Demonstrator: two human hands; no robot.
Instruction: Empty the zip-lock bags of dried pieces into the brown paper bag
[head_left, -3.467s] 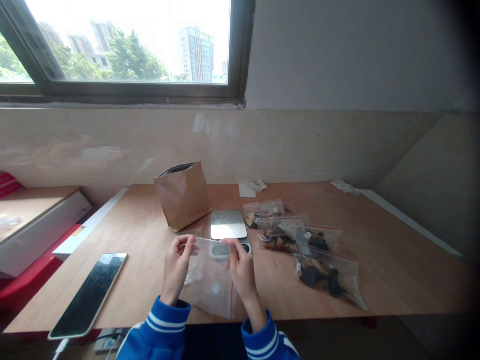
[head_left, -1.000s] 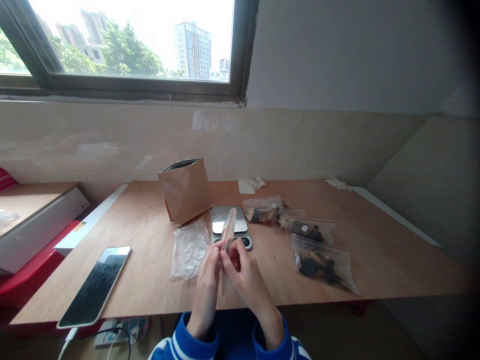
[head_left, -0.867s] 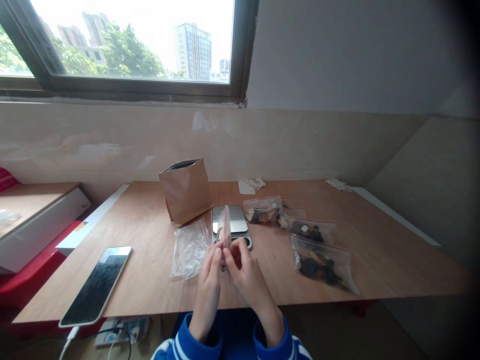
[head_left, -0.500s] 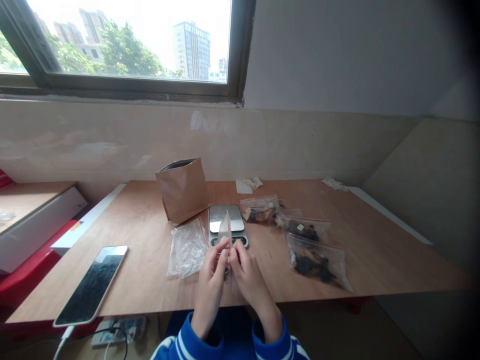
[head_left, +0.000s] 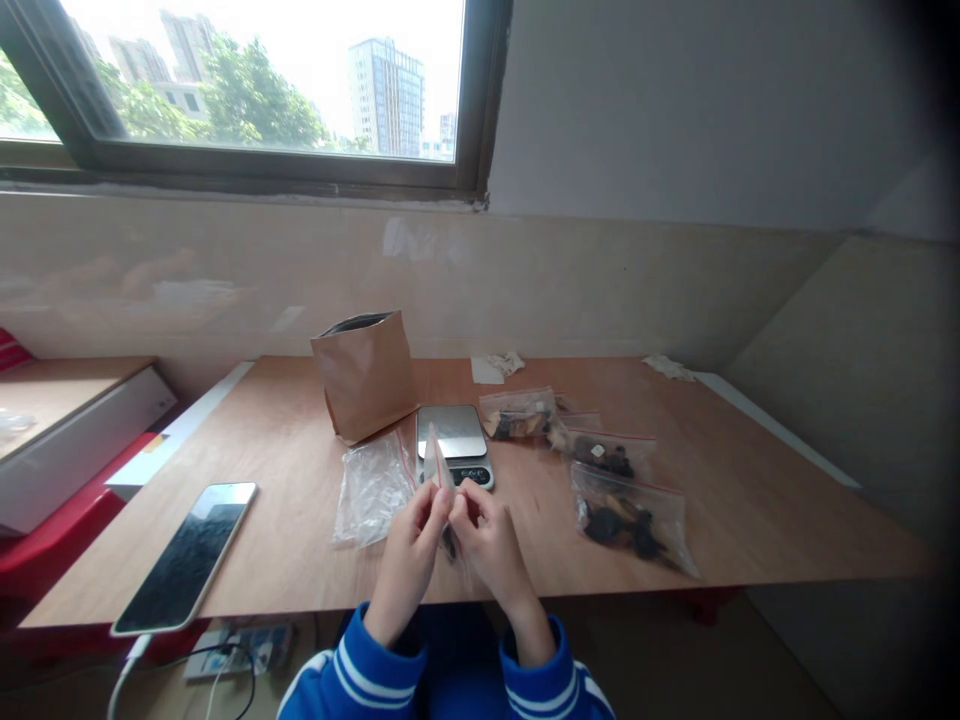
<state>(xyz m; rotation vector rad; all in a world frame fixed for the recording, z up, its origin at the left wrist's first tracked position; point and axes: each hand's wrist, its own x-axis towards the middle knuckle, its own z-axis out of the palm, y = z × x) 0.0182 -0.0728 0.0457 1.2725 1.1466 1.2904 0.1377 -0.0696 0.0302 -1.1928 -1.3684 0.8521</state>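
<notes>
Between my two hands is a clear zip-lock bag (head_left: 436,462), pinched near its reddish edge, with something dark low inside it. My left hand (head_left: 414,530) is closed on the bag's left side. From the right, my right hand (head_left: 486,535) pinches the bag with thumb and fingers. Just beyond stands a digital kitchen scale (head_left: 469,433), its display partly showing and nothing visible lying on its plate. Left of the scale lies a pile of clear plastic bags (head_left: 371,492). An upright brown paper pouch (head_left: 367,378), open at the top, stands behind that pile.
Several filled zip-lock bags with dark and tan dried pieces lie on the right, the nearest bag (head_left: 630,520) close to the table's front edge. A phone (head_left: 187,560) with a charging cable lies at the left front. Crumpled tissue (head_left: 507,364) sits at the back.
My hands have moved slightly apart along the bag's edge, and the bag's top now leans left. More of the scale's display shows.
</notes>
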